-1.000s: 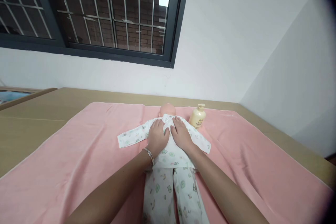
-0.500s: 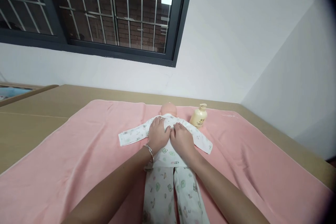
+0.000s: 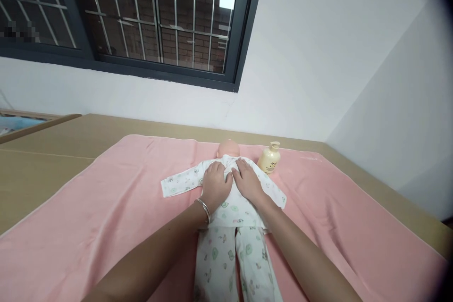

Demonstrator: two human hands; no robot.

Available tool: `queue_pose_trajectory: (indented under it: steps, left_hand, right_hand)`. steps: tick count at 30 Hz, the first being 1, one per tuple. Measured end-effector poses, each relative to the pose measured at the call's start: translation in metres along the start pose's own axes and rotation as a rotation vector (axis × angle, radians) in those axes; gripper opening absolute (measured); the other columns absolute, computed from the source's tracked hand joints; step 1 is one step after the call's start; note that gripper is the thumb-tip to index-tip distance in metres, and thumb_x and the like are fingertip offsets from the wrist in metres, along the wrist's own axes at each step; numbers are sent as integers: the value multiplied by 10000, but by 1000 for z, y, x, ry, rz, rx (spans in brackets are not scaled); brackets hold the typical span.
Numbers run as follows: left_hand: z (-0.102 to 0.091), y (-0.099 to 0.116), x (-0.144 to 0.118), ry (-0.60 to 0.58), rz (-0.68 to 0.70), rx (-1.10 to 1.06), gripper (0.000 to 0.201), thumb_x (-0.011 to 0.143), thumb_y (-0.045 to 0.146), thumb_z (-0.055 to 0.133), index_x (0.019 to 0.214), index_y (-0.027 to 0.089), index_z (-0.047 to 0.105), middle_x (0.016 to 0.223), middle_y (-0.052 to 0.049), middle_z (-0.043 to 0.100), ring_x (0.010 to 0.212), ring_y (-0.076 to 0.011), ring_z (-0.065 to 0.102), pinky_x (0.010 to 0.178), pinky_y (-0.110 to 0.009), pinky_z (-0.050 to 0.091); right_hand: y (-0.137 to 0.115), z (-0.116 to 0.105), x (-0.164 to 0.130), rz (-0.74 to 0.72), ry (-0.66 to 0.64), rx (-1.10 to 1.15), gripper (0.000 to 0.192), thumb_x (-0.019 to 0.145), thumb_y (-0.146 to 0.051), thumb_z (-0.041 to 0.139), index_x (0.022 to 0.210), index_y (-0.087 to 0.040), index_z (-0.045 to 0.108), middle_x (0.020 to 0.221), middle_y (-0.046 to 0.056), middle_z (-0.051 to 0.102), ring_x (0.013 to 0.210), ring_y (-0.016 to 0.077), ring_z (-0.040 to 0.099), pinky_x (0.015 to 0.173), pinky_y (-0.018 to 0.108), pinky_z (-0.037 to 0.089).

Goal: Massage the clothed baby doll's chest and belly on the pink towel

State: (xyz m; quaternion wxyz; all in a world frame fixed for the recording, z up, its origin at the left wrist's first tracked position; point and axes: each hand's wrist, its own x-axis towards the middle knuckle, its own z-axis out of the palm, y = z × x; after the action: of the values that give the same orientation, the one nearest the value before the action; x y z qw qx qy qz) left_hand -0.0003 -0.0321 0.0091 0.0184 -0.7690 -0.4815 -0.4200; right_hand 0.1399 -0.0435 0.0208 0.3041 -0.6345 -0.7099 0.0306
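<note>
A baby doll (image 3: 229, 148) lies on its back on a pink blanket (image 3: 134, 217), its head toward the wall. It wears a white printed top (image 3: 233, 210) with long sleeves spread to both sides and matching trousers (image 3: 217, 259). My left hand (image 3: 215, 185), with a silver bangle at the wrist, rests flat on the left of the doll's chest, fingers stretched toward the shoulder. My right hand (image 3: 248, 181) lies flat on the right side of the chest, fingers stretched. The thumbs are close together near the middle.
A cream pump bottle (image 3: 269, 158) stands on the blanket beyond the right sleeve. The blanket covers much of a wooden surface (image 3: 53, 170). A white wall (image 3: 300, 56) and a dark-framed barred window (image 3: 233, 56) rise behind it.
My right hand has shifted slightly up and outward on the chest, its fingers straighter, opening a gap between the hands. My left hand stays nearly in place.
</note>
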Motion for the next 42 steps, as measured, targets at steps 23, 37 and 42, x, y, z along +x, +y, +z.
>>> queue_pose_trajectory:
  steps: [23, 37, 42]
  left_hand:
    - [3, -3, 2, -124, -76, 0, 448, 899, 278, 452, 1310, 122, 540, 1403, -166, 515, 1344, -317, 429, 1138, -518, 328]
    - [13, -11, -7, 37, -91, -191, 418, 965, 300, 365, 1295, 125, 554, 1440, -172, 480, 1387, -291, 381, 1158, -532, 309]
    - [11, -10, -6, 30, -101, -207, 436, 973, 305, 348, 1321, 114, 529, 1450, -171, 472, 1401, -289, 368, 1171, -531, 296]
  right_hand:
    - [-11, -7, -6, 114, -62, 6, 558, 1008, -358, 283, 1436, -27, 419, 1518, 192, 353, 1445, 279, 260, 1186, 437, 206]
    - [-18, -6, -14, -16, 151, 147, 469, 951, -263, 361, 1380, -147, 510, 1522, 110, 377, 1446, 232, 270, 1198, 452, 197]
    - [-19, -4, -15, -39, 86, 119, 498, 954, -259, 360, 1405, -87, 481, 1531, 151, 347, 1459, 263, 230, 1203, 481, 167]
